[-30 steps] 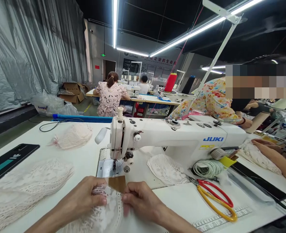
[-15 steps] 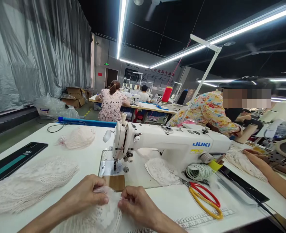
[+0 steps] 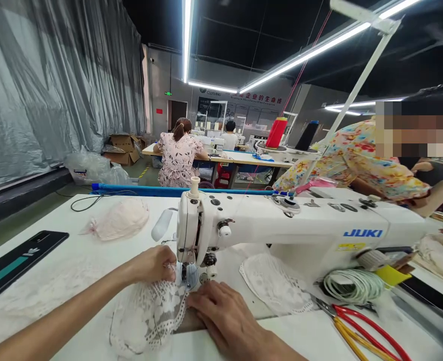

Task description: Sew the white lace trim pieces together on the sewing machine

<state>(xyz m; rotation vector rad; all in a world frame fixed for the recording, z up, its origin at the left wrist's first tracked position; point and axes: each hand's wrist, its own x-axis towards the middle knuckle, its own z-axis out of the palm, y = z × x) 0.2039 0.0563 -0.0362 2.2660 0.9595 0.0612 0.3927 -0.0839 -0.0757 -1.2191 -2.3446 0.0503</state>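
A scalloped white lace piece (image 3: 146, 306) hangs from my left hand (image 3: 155, 263), whose fingers are pinched on its upper edge just left of the presser foot (image 3: 185, 273). My right hand (image 3: 225, 311) lies low in front of the needle area, its fingers closed at the lace's right edge; the fingertips are partly hidden. The lace reaches up beside the foot of the white sewing machine (image 3: 300, 220); whether it lies under the foot I cannot tell. Behind my right hand, another lace piece (image 3: 274, 281) rests on the machine bed.
Scissors (image 3: 343, 331) with red and yellow handles and a coil of pale cord (image 3: 352, 288) lie at the right. On the left are stacked lace (image 3: 48, 291), a pale fabric bundle (image 3: 121, 220) and a black-and-teal phone-like object (image 3: 29, 255). A co-worker in a flowered top (image 3: 356, 155) leans nearby.
Both hands have moved up and away from me toward the needle, bringing the lace beside the presser foot. The lace is spread out more. The camera view has shifted closer to the machine.
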